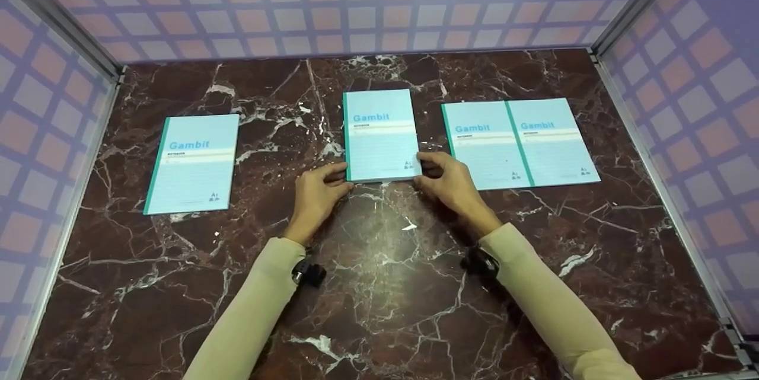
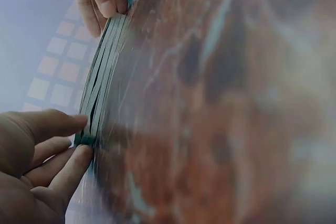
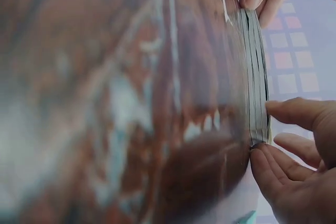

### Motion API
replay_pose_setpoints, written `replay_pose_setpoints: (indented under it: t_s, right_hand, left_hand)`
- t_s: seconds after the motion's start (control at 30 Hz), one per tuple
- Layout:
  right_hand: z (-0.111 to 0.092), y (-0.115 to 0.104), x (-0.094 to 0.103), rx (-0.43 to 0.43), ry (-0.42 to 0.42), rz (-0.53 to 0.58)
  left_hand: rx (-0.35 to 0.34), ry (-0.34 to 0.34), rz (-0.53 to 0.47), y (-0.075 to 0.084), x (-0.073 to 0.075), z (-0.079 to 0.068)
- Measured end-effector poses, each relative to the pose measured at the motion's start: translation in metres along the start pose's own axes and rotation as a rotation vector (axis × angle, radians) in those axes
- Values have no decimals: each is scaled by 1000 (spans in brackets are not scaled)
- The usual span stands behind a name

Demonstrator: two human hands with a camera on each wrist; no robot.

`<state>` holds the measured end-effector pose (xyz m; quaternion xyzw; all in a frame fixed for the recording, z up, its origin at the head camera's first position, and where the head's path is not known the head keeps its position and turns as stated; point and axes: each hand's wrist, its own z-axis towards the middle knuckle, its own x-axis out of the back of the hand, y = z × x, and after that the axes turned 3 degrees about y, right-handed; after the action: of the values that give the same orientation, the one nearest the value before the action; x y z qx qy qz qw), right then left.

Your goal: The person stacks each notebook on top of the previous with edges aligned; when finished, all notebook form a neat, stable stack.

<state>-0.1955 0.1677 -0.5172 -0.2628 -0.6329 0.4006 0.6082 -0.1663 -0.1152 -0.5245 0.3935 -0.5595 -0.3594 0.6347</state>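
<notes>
A stack of several light-blue notebooks (image 1: 382,143) with green spines lies mid-table, the top cover printed "Gambit". At its lower left corner, my left hand (image 1: 319,193) holds the stack, with fingers against the spine side and thumb near the bottom edge. Opposite, my right hand (image 1: 447,183) holds the lower right corner in the same way. The left wrist view shows the layered edges of the notebooks (image 2: 107,66), with thin gaps between some of them. In the right wrist view the fingertips (image 3: 273,107) meet the end of the stack (image 3: 255,72).
A single notebook (image 1: 193,163) lies at the left. Two more, a left one (image 1: 483,149) and a right one (image 1: 554,140), lie side by side at the right, close to my right hand. Checkered panels (image 1: 367,9) border the dark marbled table (image 1: 379,285).
</notes>
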Motion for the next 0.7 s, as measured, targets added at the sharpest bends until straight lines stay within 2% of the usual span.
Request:
replay_pose_setpoints:
  t_s: [0.17, 0.4, 0.7]
  right_hand:
    - [1, -4, 2, 5, 45, -2]
    - [2, -10, 0, 31, 58, 9]
    - [5, -13, -1, 44, 61, 17]
  left_hand:
    - [-3, 4, -25, -1, 8, -1]
    - [1, 17, -43, -4, 17, -3]
    - [-27, 48, -81, 1, 18, -4]
